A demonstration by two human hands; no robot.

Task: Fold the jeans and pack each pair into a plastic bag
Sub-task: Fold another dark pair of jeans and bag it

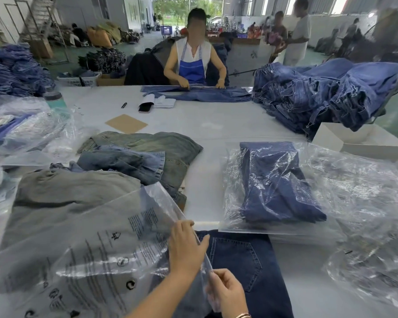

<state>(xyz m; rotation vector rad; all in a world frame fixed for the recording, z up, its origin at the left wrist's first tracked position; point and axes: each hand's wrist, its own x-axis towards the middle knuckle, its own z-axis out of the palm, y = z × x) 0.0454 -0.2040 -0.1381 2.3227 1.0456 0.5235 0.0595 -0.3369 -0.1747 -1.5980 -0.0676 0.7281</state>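
A clear plastic bag [106,244] with black printed text is lifted low in front of me, over a grey-green pair of jeans [62,198]. My left hand [186,246] lies against the bag's right edge, fingers bent over it. My right hand [225,290] pinches the same edge lower down. Under both hands a dark blue folded pair of jeans [246,267] lies flat on the white table [205,125], back pocket up. To the right a dark blue pair sits packed inside a clear bag [276,187].
More washed jeans [143,154] lie at the left centre. Loose clear bags [365,226] spread on the right, packed bags [21,127] on the left. A high denim pile [319,92] and a white box [363,141] stand at the far right. A person [193,56] opposite handles jeans.
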